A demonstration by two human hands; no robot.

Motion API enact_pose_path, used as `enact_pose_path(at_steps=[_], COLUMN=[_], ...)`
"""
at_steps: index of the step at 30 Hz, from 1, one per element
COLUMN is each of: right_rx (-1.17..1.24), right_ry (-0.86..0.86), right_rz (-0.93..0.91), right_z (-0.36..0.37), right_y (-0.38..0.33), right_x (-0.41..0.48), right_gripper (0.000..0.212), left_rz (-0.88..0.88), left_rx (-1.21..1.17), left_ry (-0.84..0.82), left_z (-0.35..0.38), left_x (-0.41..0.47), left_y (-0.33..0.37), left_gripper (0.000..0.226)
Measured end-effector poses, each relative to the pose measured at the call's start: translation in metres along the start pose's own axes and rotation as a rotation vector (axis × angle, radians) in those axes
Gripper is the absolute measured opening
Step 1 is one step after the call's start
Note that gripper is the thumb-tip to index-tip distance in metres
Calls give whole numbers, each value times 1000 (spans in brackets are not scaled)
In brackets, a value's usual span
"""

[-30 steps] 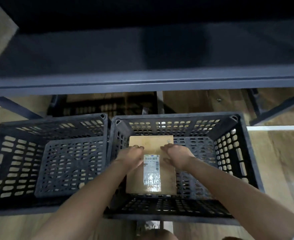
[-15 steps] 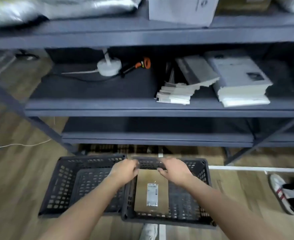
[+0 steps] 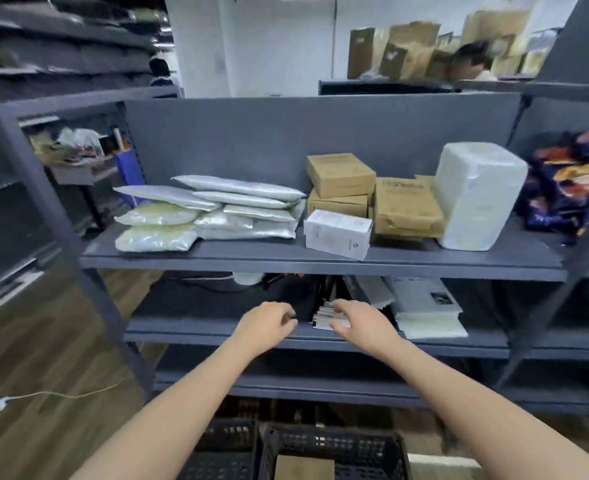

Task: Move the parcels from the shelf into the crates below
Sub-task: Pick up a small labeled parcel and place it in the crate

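Note:
The grey shelf [image 3: 286, 256] holds a pile of silvery padded mailers [image 3: 210, 213] on the left, a white box [image 3: 338, 233] at the front, stacked brown boxes [image 3: 341, 185], a brown flat parcel [image 3: 407, 209] and a big white wrapped block [image 3: 476, 195]. My left hand [image 3: 265, 323] and my right hand [image 3: 358, 323] hang empty in front of the lower shelf, fingers loosely curled and apart. Below, two black crates show at the bottom edge: the right crate [image 3: 338, 441] holds a brown parcel [image 3: 303, 467], the left crate [image 3: 227, 445] is mostly hidden by my arm.
The lower shelf carries white booklets [image 3: 428, 313] and a paper stack [image 3: 324, 318]. A patterned dark bag [image 3: 577, 181] lies at the shelf's right end. Grey uprights [image 3: 61, 230] frame the rack. A white cable [image 3: 43, 396] runs over the wooden floor at left.
Both hands let go of the brown parcel in the right crate and rose to the lower shelf's height. My view tilted up from the crates to the parcel shelf.

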State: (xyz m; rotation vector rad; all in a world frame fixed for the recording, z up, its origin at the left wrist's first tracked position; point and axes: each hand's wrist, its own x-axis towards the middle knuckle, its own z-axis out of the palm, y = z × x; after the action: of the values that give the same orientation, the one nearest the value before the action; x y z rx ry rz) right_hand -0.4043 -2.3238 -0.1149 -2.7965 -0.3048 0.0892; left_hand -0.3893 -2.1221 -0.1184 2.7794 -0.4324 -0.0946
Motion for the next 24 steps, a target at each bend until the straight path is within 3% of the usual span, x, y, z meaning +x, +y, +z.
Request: enact_pose_path(at_steps=[10,17,24], right_rx=[58,-22,-250], right_ry=[195,232,161], right_rz=[36,82,105], right_z=[-65,-80,-95], right_y=[-10,7,28], right_x=[15,52,109], right_gripper=[42,54,70], left_rz=[59,97,108], left_rx=[-15,-94,-133], left_ry=[179,208,144], left_z=[-74,-82,-86], left_x=[30,78,135], left_y=[10,14,10], left_gripper=[33,56,78])
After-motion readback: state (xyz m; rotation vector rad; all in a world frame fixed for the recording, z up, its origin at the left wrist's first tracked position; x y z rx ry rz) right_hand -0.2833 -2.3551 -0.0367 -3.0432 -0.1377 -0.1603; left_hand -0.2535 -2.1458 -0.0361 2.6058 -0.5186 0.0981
